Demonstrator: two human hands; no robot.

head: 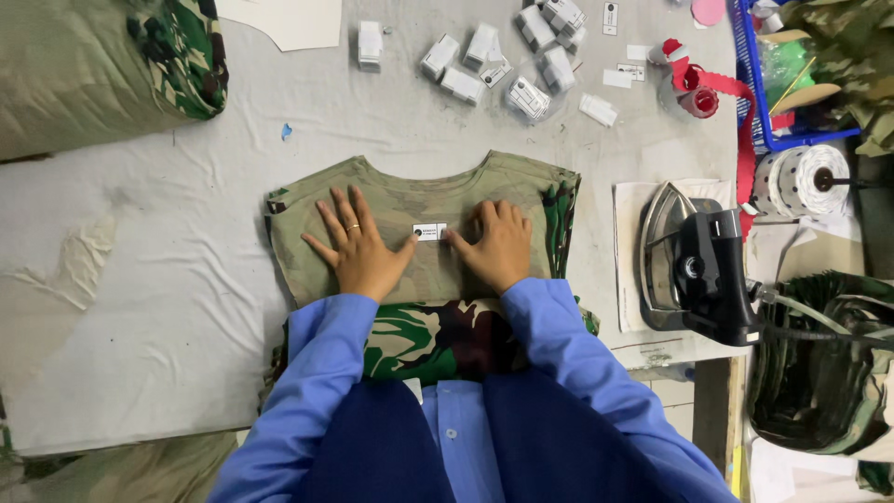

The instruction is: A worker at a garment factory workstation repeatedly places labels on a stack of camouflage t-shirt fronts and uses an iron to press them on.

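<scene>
A camouflage shirt [410, 200] lies inside out on the padded work table [140, 279], neckline pointing away from me. A small white label [429, 231] sits just below the neckline. My left hand [358, 250] rests flat on the fabric with its fingers spread and its thumb tip at the label's left edge. My right hand [496, 244] presses the shirt on the other side, fingers curled down, thumb tip at the label's right edge. Neither hand grips anything. A ring shows on my left hand. My blue sleeves cover the shirt's lower part.
A steam iron [694, 270] stands on a cloth to the right. Several bundles of white labels [503, 61] lie at the back, with red ribbon [708, 88], a blue basket [759, 84] and a tape roll [801, 179]. A camouflage pile [102, 65] sits at the back left.
</scene>
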